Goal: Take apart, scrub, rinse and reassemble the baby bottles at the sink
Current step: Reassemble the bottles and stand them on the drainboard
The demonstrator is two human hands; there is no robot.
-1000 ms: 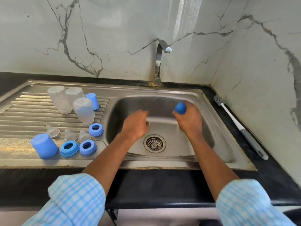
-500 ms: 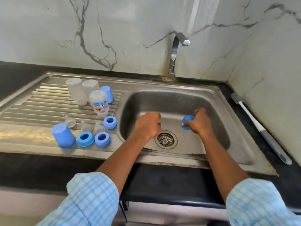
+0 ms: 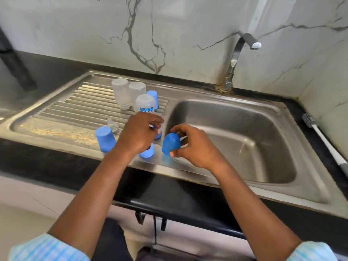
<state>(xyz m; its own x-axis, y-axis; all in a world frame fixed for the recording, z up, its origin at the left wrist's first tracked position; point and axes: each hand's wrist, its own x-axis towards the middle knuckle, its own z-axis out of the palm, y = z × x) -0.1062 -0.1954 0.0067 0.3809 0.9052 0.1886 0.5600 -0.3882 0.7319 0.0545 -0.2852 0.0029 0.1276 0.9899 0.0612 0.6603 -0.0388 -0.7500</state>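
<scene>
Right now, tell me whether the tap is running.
Off. No water stream shows under the tap or in the sink basin.

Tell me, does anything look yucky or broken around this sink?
Nothing looks broken or spilled. The drainboard has a brownish, rusty-looking stain near its front left edge, and brown grime rings the base of the tap. The bottles stand neatly upside down; the right hand holds a blue cap.
</scene>
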